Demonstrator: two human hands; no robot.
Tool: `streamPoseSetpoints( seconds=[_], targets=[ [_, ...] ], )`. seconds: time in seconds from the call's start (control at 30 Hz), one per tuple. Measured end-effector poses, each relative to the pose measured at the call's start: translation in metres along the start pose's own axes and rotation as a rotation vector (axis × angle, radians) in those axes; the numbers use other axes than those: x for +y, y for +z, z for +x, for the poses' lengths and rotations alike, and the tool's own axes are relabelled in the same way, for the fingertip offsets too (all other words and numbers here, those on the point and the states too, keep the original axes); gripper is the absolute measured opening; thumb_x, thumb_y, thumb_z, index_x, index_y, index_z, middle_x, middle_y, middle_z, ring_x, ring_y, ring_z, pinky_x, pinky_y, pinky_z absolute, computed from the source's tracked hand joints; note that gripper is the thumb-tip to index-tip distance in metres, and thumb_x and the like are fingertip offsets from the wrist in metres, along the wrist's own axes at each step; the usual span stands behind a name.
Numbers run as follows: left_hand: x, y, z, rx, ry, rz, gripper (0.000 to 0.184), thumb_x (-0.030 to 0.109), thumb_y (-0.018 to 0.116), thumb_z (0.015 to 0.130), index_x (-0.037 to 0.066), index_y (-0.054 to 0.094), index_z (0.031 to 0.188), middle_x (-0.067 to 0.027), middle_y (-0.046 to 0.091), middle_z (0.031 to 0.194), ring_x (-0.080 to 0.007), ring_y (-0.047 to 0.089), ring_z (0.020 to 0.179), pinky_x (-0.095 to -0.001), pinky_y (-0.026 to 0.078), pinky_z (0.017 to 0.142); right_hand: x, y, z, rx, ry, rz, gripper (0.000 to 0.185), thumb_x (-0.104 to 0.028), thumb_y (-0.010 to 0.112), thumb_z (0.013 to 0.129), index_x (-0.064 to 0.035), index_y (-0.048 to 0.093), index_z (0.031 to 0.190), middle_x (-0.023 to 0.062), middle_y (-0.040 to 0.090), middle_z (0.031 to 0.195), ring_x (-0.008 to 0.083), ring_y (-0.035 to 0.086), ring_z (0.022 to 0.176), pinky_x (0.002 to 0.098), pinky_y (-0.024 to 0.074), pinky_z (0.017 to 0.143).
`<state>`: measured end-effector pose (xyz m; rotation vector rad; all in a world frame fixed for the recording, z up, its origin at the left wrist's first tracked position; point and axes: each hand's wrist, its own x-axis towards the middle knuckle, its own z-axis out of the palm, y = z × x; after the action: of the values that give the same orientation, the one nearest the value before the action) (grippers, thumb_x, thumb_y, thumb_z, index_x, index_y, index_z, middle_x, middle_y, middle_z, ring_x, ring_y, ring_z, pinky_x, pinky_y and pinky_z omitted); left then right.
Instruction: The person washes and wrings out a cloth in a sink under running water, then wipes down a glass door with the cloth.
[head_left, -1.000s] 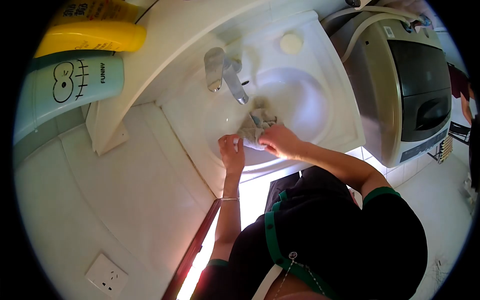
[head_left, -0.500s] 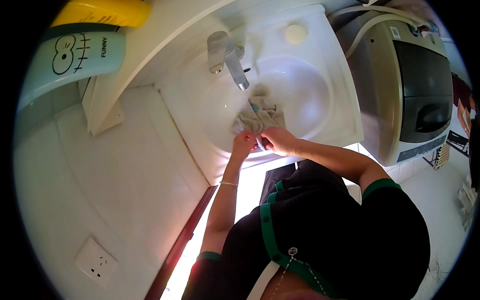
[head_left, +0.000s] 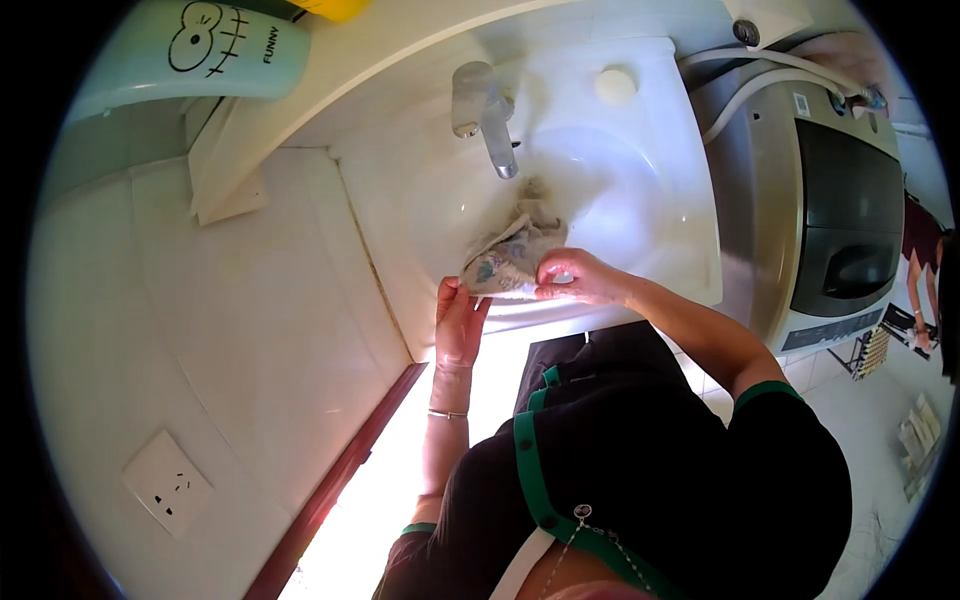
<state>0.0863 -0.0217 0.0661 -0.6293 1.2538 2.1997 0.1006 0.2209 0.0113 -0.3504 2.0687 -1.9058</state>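
Observation:
A damp greyish cloth (head_left: 508, 258) with a coloured pattern is stretched between both hands at the front of the white sink (head_left: 640, 225). My left hand (head_left: 460, 322) pinches its left corner at the basin's front rim. On the other side, my right hand (head_left: 585, 278) grips the cloth's right edge between thumb and fingers. The cloth's far end lies bunched in the basin below the chrome faucet (head_left: 497, 135). No running water can be seen.
A round pale soap (head_left: 615, 86) sits on the sink's back right corner. A washing machine (head_left: 850, 215) stands to the right. A light blue bottle (head_left: 210, 50) is on the shelf (head_left: 300, 130) at upper left. Another person (head_left: 922, 235) is at the far right.
My hands have moved apart from each other, and the cloth, bunched before, is now spread between them with its patterned side showing. The view has shifted slightly.

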Motion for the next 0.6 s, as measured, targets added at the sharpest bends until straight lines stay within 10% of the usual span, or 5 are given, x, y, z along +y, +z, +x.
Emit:
streamPoseSetpoints(
  seconds=[0.1, 0.2, 0.3, 0.6],
  targets=[
    [0.011, 0.021, -0.012, -0.097, 0.060, -0.073, 0.009, 0.016, 0.044, 0.100, 0.017, 0.052, 0.105, -0.0015, 0.057, 0.115, -0.0185, 0.050, 0.113, -0.0412, 0.041, 0.098, -0.022, -0.003, 0.010, -0.144, 0.562, 0.548, 0.043, -0.037, 0.069, 0.085, 0.0050, 0.060, 0.089, 0.0133, 0.061, 0.091, 0.0215, 0.059, 0.082, 0.0333, 0.0484, 0.072],
    [0.015, 0.043, -0.025, -0.122, 0.066, -0.038, 0.007, 0.018, 0.045, 0.100, 0.017, 0.050, 0.105, -0.0012, 0.056, 0.113, -0.0170, 0.051, 0.109, -0.0404, 0.042, 0.096, -0.003, 0.017, 0.027, 0.083, 0.481, -0.078, 0.052, -0.039, 0.073, 0.080, 0.0052, 0.058, 0.102, 0.0149, 0.062, 0.097, 0.0233, 0.060, 0.083, 0.0324, 0.0490, 0.073],
    [0.010, 0.045, -0.032, -0.084, 0.071, 0.034, 0.005, 0.021, 0.047, 0.100, 0.018, 0.048, 0.103, 0.0018, 0.054, 0.103, -0.0121, 0.050, 0.100, -0.0343, 0.044, 0.088, 0.031, 0.043, 0.036, 0.115, 0.365, 0.483, 0.043, -0.021, 0.072, 0.082, 0.0040, 0.054, 0.112, 0.0130, 0.062, 0.101, 0.0204, 0.060, 0.089, 0.0353, 0.0498, 0.078],
    [-0.001, 0.001, 0.031, 0.129, 0.458, 0.539, 0.012, 0.017, 0.058, 0.090, 0.005, 0.057, 0.095, -0.0033, 0.055, 0.086, -0.0111, 0.049, 0.084, -0.0284, 0.044, 0.074, 0.051, -0.073, 0.015, 0.140, 0.231, -0.020, 0.016, -0.008, 0.071, 0.078, -0.0047, 0.057, 0.085, -0.0029, 0.049, 0.068, 0.0060, 0.043, 0.060, 0.0234, 0.0360, 0.053]
  ],
)
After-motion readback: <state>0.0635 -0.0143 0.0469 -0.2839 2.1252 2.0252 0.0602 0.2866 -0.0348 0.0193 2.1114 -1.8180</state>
